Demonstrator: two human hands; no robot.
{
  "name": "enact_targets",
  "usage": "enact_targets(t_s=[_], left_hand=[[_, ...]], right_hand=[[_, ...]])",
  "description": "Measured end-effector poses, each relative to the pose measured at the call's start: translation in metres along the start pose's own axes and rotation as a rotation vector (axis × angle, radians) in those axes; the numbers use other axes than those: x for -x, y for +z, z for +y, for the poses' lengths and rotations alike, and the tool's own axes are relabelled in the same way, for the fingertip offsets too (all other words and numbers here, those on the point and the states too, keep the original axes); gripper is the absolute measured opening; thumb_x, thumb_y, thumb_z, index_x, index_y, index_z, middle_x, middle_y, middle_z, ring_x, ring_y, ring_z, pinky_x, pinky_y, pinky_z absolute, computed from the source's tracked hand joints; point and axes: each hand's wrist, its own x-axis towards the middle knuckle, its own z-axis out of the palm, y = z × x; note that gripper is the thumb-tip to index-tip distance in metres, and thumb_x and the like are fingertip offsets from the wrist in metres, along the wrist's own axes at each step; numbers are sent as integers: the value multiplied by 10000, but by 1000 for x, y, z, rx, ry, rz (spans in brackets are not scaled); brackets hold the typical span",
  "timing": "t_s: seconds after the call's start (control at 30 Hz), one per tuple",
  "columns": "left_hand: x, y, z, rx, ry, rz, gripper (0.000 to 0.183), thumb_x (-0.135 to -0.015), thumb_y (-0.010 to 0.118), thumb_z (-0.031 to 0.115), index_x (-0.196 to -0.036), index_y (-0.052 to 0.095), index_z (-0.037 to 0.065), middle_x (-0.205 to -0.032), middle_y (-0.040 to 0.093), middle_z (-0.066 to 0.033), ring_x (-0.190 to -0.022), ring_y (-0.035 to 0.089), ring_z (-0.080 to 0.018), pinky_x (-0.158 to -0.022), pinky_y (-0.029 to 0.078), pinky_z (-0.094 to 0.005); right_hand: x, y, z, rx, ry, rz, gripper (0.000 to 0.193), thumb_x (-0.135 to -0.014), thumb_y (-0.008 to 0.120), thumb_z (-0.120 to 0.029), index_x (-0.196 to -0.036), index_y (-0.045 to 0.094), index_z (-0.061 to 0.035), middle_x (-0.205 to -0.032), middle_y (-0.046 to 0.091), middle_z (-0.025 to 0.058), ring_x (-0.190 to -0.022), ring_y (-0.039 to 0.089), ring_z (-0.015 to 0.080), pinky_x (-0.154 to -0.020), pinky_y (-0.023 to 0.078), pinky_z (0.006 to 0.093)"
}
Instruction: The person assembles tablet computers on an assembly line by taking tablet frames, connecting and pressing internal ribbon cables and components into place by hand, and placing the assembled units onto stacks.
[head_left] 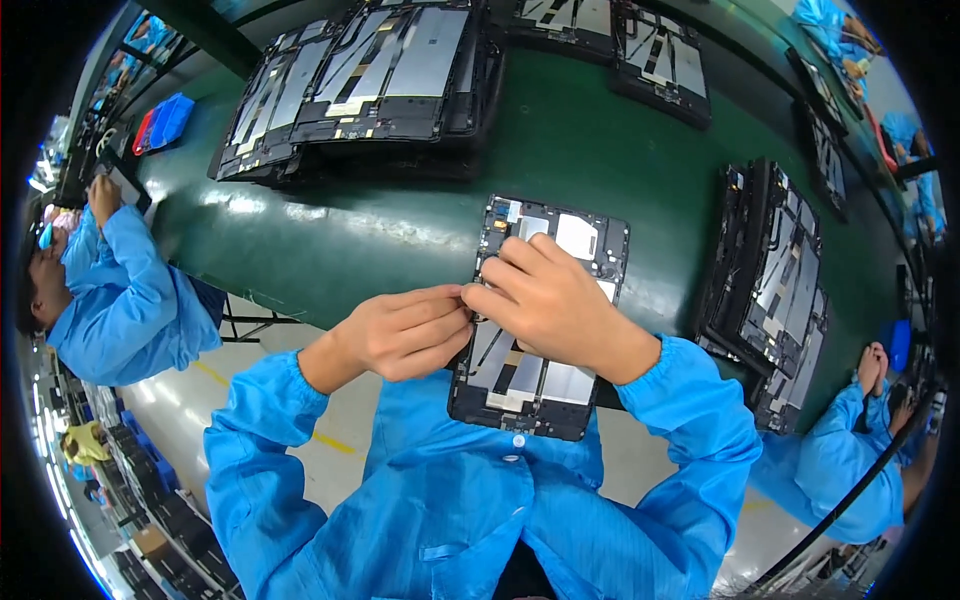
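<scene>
An opened tablet with bared silver panels, dark ribbon cables and a black frame lies in front of me. Its near end reaches past the table edge, over my lap. My left hand comes in at the tablet's left edge, thumb and fingers pinched together. Across the tablet's middle lies my right hand, its fingers curled and its thumb side meeting the left fingertips. Whatever sits in the two pinches is too small or hidden to name. The right hand covers part of the tablet's inside.
Stacks of similar opened tablets stand at the far left of the green table. More tablets lie at the far side and in a stack at right. A blue bin is far left. Co-workers in blue sit on both sides.
</scene>
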Motion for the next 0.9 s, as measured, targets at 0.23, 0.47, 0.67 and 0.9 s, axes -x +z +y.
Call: enact_targets(t_s=[0.23,0.47,0.67,0.9], left_hand=[[0,5,0,-57,-8,50,214,-803,777,54,-995,787,-40,-1078,804,-189,-1005,820,-343,-1020,711,-466],[-2,4,-4,-55,12,12,226,-795,787,72,-988,780,-47,-1094,800,-201,-1015,822,-355,-1028,710,-472],[1,6,-9,-17,34,32,218,-792,789,72,-973,778,-49,-1093,799,-209,-1016,823,-367,-1019,714,-478],[1,7,-10,7,19,27,213,-784,794,68,-963,775,-45,-1087,795,-204,-1016,821,-370,-1017,714,-477]], right_hand=[[0,2,-2,38,-8,22,192,-879,741,-173,-1056,688,-118,-944,578,21,-937,584,223,-794,464,372],[0,2,-2,6,8,-17,164,-885,738,-173,-1023,669,-118,-937,568,22,-937,584,224,-799,474,373],[0,2,-2,11,4,-2,161,-885,739,-171,-1019,667,-118,-949,571,26,-941,584,223,-801,477,368],[1,2,-1,14,11,-18,157,-888,739,-172,-1017,669,-117,-962,582,29,-943,582,225,-807,478,372]])
